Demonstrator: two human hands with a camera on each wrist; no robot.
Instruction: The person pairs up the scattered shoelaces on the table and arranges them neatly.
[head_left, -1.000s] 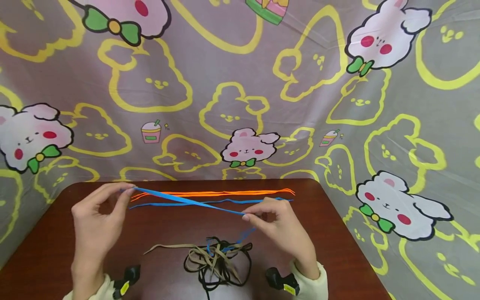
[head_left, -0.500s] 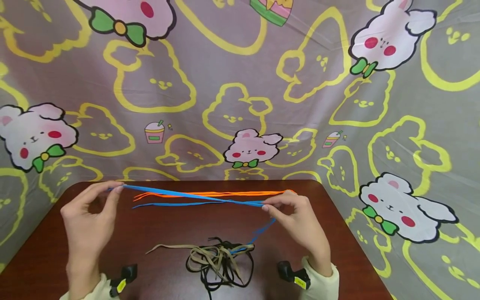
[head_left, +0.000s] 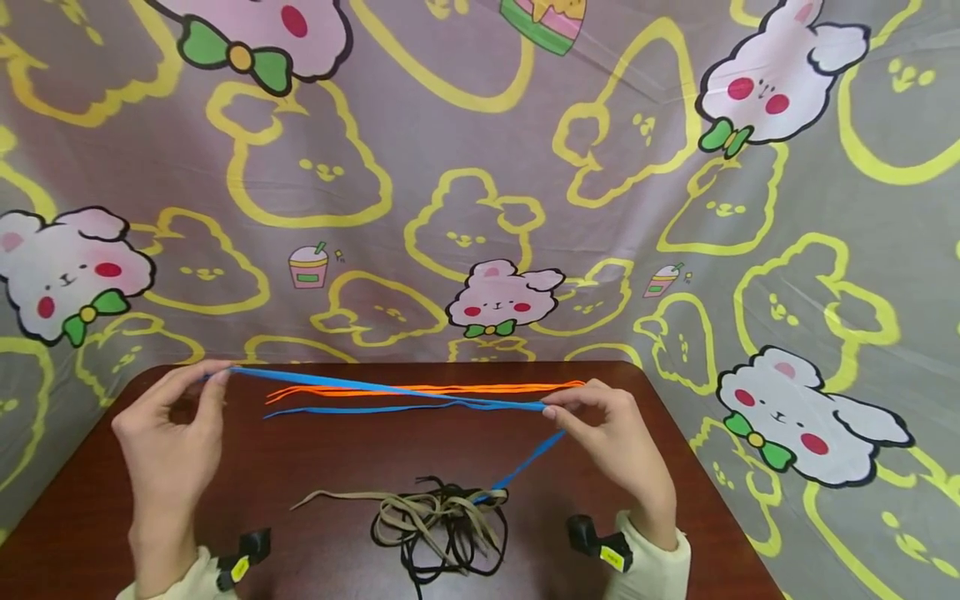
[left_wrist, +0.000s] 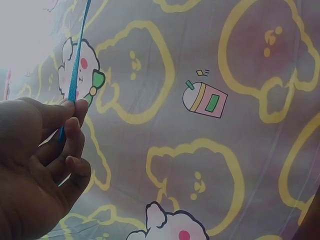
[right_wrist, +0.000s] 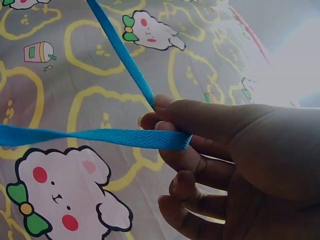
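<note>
A flat blue shoelace (head_left: 322,380) is stretched between my two raised hands, over the table. The left hand (head_left: 174,450) pinches its end between thumb and fingers; the left wrist view shows the lace (left_wrist: 76,75) running up from the fingertips. My right hand (head_left: 618,446) pinches the other part of the lace. In the right wrist view the blue lace (right_wrist: 120,137) bends round the fingers, and a length trails down to a tangled pile of tan and black laces (head_left: 442,529) near the front. Behind the held lace, a second blue lace (head_left: 352,410) lies straight across the table.
Orange laces (head_left: 450,389) lie side by side near the back edge of the brown table (head_left: 300,458). A patterned cloth (head_left: 480,125) hangs behind and at both sides. Small black cameras sit at both wrists.
My hands have moved apart, the right one to the right and the left one to the left. The stretched blue span has lengthened, and its trailing part is pulled further out of the pile.
</note>
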